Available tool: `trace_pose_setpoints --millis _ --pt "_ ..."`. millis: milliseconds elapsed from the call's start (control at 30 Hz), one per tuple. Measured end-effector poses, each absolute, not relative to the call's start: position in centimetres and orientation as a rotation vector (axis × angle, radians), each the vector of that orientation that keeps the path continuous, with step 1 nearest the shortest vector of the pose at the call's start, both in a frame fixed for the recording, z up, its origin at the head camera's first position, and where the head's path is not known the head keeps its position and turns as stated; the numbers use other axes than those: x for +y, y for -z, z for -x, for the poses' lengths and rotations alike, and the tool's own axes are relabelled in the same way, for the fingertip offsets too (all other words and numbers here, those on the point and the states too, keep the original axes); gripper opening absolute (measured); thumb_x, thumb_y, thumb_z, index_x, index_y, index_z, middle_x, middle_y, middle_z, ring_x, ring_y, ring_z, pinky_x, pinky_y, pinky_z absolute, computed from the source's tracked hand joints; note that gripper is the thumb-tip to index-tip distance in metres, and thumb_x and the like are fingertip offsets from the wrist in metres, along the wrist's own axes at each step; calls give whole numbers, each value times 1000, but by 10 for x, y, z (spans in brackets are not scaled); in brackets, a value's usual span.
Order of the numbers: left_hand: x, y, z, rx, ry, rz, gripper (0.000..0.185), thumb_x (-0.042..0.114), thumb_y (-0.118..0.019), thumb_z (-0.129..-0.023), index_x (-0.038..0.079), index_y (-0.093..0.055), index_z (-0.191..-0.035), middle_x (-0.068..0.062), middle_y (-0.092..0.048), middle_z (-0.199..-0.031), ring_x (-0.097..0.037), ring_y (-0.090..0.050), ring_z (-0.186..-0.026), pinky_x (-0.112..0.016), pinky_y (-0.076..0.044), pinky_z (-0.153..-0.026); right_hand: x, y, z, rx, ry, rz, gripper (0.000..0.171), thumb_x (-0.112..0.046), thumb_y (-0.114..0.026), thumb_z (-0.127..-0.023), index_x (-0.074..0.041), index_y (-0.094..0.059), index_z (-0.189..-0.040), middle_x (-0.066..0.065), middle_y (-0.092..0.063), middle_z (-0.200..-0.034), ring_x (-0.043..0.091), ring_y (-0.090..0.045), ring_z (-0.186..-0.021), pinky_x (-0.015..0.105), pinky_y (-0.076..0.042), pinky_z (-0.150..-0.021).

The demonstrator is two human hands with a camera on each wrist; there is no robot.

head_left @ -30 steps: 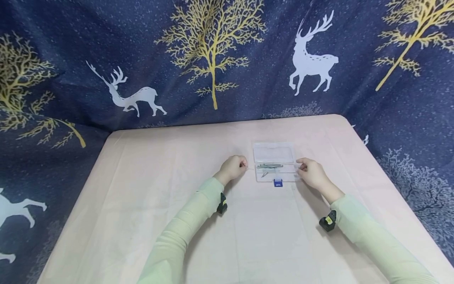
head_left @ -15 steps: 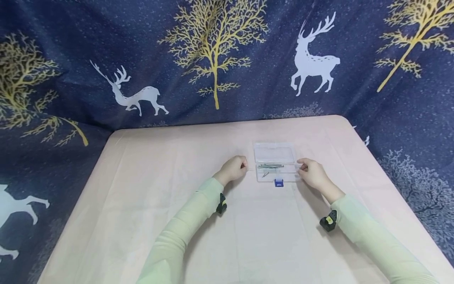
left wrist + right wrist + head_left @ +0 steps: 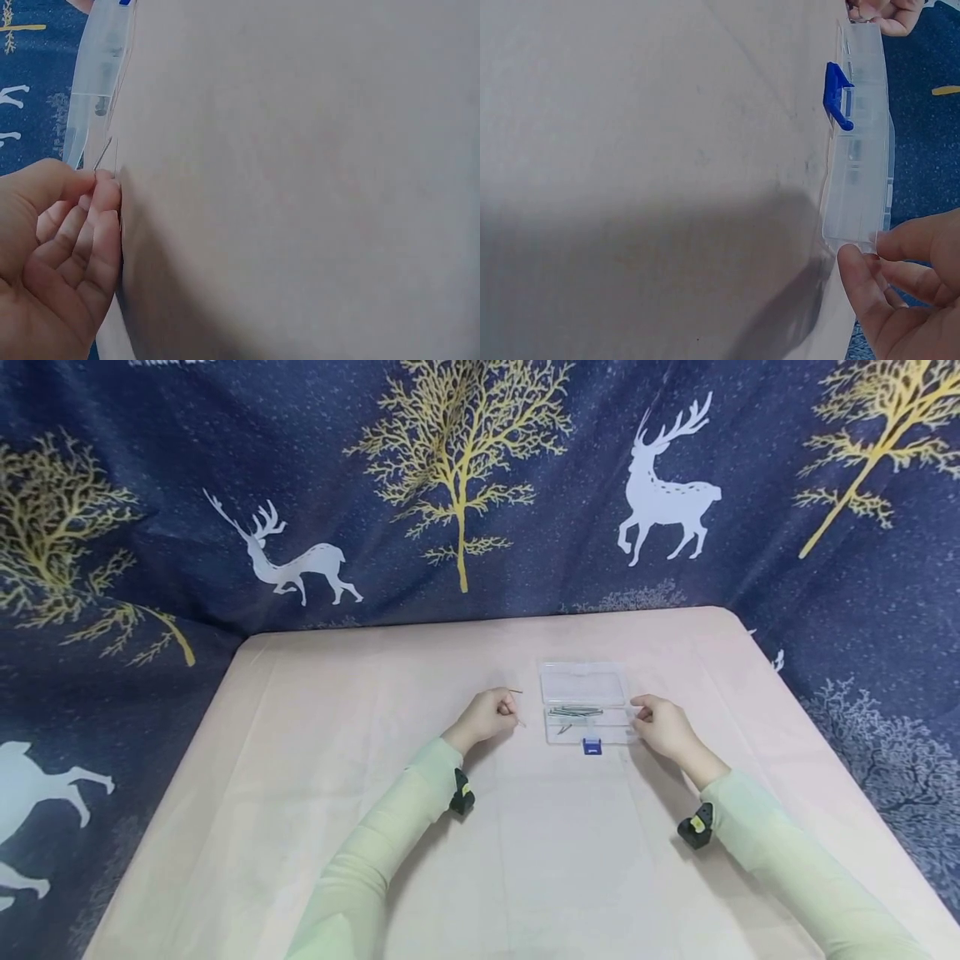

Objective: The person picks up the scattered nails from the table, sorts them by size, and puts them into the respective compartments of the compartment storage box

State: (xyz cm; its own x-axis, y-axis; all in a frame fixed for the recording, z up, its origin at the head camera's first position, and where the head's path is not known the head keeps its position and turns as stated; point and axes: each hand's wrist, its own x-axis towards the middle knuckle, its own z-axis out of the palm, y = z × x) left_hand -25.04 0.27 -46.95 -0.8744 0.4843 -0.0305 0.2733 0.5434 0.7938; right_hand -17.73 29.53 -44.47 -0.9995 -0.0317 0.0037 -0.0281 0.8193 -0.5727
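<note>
My left hand [image 3: 486, 717] is just left of the plastic box, its thumb and forefinger pinching a thin metal nail [image 3: 103, 152]. A short, dark, thin piece [image 3: 516, 691] shows by the far side of that hand. The clear plastic box [image 3: 553, 736] lies with its lid [image 3: 582, 683] laid back and a blue latch [image 3: 592, 747] at the front. Several long greenish nails [image 3: 575, 712] fill its back compartment, while a few small ones [image 3: 564, 728] lie in the front one. At the box's right end, my right hand [image 3: 663, 727] grips the wall between thumb and fingers.
A pale cloth covers the table [image 3: 360, 827]. Behind it hangs a dark blue curtain [image 3: 540, 552] with white deer and gold trees. A black wrist camera [image 3: 462, 792] sits on the left sleeve and another wrist camera [image 3: 696, 827] on the right.
My left hand has drawn slightly away from the box, and the nail now points more toward the front. The dark thin piece has come into sight. The right hand stays at the box.
</note>
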Motion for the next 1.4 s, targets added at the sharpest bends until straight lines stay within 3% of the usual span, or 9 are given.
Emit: trace_pose_setpoints --millis 267,467,733,1133,1400 --pt "4 472 248 2307 -1550 -329 11 -6 -63 -83 -6 -60 -93 -17 -66 -91 -18 -65 -76 -22 -57 -68 294 445 177 2974 949 38 38 1 -54 -87 18 -49 -121 30 -62 -94 42 -62 -89 49 -55 -77" --pt "11 466 247 2081 -1711 -45 15 -4 -61 -86 -8 -60 -100 -16 -67 -89 -17 -68 -73 -28 -60 -74 294 443 176 2979 953 44 38 1 -55 -86 18 -49 -120 30 -62 -94 42 -62 -89 50 -54 -78" --pt "26 454 243 2055 -1693 -28 22 -4 -64 -85 -8 -61 -106 -21 -67 -104 -26 -70 -88 -27 -59 -76 296 443 177 2987 959 59 38 1 -55 -86 18 -50 -119 30 -62 -92 42 -62 -87 50 -54 -78" --pt "45 451 239 2051 -1684 -110 20 -3 -67 -83 -9 -61 -101 -24 -68 -101 -11 -64 -68 -27 -60 -74 297 447 178 2987 960 42 37 1 -57 -86 16 -51 -120 29 -63 -93 41 -62 -87 50 -54 -78" --pt "55 443 235 2091 -1635 -172 18 -4 -66 -83 -9 -62 -99 -24 -68 -102 -29 -70 -86 -28 -60 -75 298 448 179 2987 968 34 37 0 -56 -86 16 -51 -120 29 -62 -94 41 -62 -87 50 -54 -78"
